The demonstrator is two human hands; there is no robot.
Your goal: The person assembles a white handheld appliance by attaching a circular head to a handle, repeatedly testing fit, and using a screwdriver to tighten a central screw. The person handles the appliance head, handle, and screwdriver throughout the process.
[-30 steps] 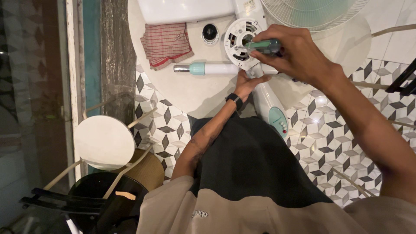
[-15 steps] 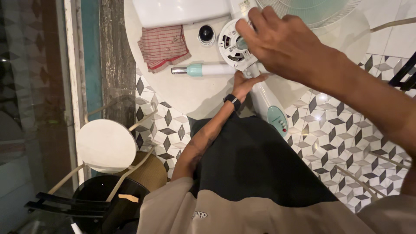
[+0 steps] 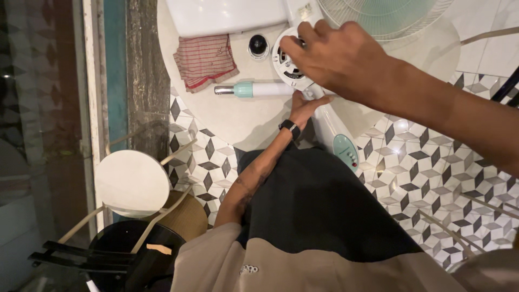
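Note:
My right hand (image 3: 338,57) reaches in from the right, palm down, its fingers curled over a round white fan motor housing (image 3: 284,65). The teal-handled tool seen in it earlier is hidden under the hand. My left hand (image 3: 305,105), with a black watch (image 3: 289,128) on the wrist, grips the white fan stem just below that housing. A white rod with a teal collar and metal tip (image 3: 254,89) lies to the left of both hands on a white round surface (image 3: 232,121).
A red striped cloth (image 3: 205,60) and a black knob (image 3: 258,46) lie beyond the rod. A white fan grille (image 3: 384,16) sits at the top right, a teal control panel (image 3: 346,151) beside my lap. A white round stool (image 3: 132,184) and black bin (image 3: 124,259) stand at the left on patterned tiles.
My right hand has turned palm down over the motor housing, so the teal tool no longer shows. The view has come closer. The left hand stays on the stem.

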